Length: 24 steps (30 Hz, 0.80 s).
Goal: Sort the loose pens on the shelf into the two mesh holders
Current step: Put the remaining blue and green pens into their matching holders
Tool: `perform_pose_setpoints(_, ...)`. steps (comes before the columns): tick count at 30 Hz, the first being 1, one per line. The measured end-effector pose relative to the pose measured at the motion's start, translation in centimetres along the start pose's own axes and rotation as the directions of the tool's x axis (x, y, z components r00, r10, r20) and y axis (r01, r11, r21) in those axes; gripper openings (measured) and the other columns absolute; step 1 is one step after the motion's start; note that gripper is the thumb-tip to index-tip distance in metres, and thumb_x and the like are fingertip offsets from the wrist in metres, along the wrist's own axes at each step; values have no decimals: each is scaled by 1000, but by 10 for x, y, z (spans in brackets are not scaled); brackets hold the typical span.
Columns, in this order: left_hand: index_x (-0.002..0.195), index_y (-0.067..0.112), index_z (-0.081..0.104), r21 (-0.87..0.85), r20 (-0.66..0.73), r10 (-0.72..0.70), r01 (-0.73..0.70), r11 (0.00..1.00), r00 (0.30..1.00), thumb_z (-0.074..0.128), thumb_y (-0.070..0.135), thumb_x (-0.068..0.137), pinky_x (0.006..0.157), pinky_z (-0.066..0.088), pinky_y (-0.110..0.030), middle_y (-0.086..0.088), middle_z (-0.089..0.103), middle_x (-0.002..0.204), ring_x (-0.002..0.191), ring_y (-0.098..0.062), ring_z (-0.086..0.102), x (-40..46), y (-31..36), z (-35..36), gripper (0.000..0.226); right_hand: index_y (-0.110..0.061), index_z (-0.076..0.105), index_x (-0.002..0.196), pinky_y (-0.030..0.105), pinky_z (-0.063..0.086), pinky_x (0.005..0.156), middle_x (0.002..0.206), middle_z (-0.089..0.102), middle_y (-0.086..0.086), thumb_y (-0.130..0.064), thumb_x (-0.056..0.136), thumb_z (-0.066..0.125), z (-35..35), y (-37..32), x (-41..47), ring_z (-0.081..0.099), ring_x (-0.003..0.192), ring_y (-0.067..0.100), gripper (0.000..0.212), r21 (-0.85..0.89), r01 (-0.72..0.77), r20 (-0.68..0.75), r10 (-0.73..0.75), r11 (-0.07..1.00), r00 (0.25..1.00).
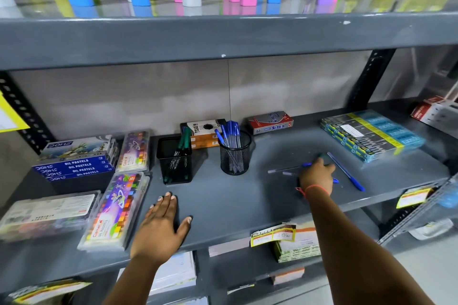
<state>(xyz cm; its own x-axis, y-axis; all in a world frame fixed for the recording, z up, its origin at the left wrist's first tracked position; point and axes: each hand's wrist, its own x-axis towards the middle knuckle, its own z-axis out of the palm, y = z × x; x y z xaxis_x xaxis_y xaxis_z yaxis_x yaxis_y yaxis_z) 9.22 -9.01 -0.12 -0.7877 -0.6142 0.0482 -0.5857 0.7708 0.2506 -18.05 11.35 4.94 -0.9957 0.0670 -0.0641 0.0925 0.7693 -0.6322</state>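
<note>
Two black mesh holders stand mid-shelf: a square one (175, 164) with green pens (183, 143) and a round one (235, 156) with several blue pens (231, 132). My right hand (316, 176) lies over loose pens on the shelf's right part; a clear pen with a blue cap (285, 169) sticks out to its left, and a green tip shows by the fingertips. I cannot tell whether the fingers grip any of them. A blue pen (347, 173) lies loose to the right of the hand. My left hand (161, 223) rests flat on the shelf front, fingers spread, holding nothing.
On the grey shelf (223, 205), oil pastel boxes (116, 208) and DOMS boxes (74, 166) fill the left. An orange box (203, 136) and a red pen box (270, 122) stand at the back. Teal packs (369, 135) lie right. Another shelf (223, 34) hangs overhead.
</note>
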Motion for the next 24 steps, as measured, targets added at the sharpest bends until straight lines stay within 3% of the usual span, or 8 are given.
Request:
perform_pose_setpoints(5, 144, 15, 12, 10, 10, 0, 0, 1000, 1000, -2, 70, 64, 111, 1, -26, -2, 11, 154, 141, -15, 7, 1, 0, 1, 98, -5, 45, 128, 46, 40, 101, 135, 43, 26, 1, 89, 43, -4, -16, -9, 49, 116, 46, 40, 511, -150, -113, 240, 846, 964)
perform_pose_setpoints(8, 144, 16, 10, 11, 12, -7, 7, 1000, 1000, -3, 71, 63, 109, -2, -24, -2, 9, 155, 141, -15, 5, 0, 1, 0, 99, -8, 43, 130, 28, 53, 73, 109, 60, 22, 8, 89, 45, 4, -40, -20, 61, 82, 28, 44, 901, -251, 133, 327, 354, 936)
perform_pose_setpoints(10, 144, 16, 9, 8, 11, -11, 11, 1000, 1000, -4, 70, 63, 109, -3, -25, -2, 7, 155, 141, -15, 4, 0, 2, -2, 99, -9, 50, 105, 17, 48, 44, 83, 53, 15, 13, 91, 38, 8, -63, -37, 55, 51, 15, 28, 918, -394, 386, 125, 42, 914)
perform_pose_setpoints(11, 144, 16, 8, 13, 13, -10, 10, 1000, 1000, -5, 70, 62, 108, -4, -25, -2, 6, 155, 141, -15, 4, -1, 3, -3, 99, -10, 50, 88, 18, 46, 44, 77, 49, 11, 13, 92, 35, 9, -75, -50, 54, 44, 11, 28, 882, -470, 470, -3, -9, 882)
perform_pose_setpoints(15, 144, 15, 7, 27, 4, -3, 3, 1000, 1000, -6, 69, 62, 107, -5, -24, -2, 5, 155, 141, -14, 3, -1, 3, -5, 99, -15, 52, 76, 27, 41, 71, 73, 53, 4, 16, 89, 41, 20, -128, -103, 53, 68, 13, 35, 865, -469, 502, -312, 178, 807)
perform_pose_setpoints(20, 144, 14, 9, 22, -10, 2, -2, 1000, 1000, -5, 68, 62, 107, -6, -24, -3, 8, 155, 141, -15, 4, -1, 2, -3, 99, -17, 55, 70, 40, 52, 78, 73, 61, 5, 0, 84, 61, 50, -174, -141, 59, 77, 25, 23, 787, 25, 310, -429, 617, 848)
perform_pose_setpoints(22, 144, 14, 10, 25, -15, 16, -15, 1000, 1000, -5, 67, 63, 107, -7, -23, -3, 8, 155, 141, -15, 3, -1, 5, -3, 99, -6, 64, 86, 39, 51, 85, 90, 70, 16, -8, 85, 62, 56, -176, -145, 64, 88, 31, 3, 693, 159, 283, -468, 704, 837)
perform_pose_setpoints(24, 144, 14, 11, 14, -24, 10, -9, 1000, 1000, -4, 67, 63, 107, -7, -23, -4, 8, 155, 141, -15, 4, -1, 4, -3, 98, -1, 64, 100, 36, 51, 86, 106, 70, 20, -14, 88, 60, 62, -178, -148, 63, 99, 35, 18, 595, 241, 302, -491, 767, 817)
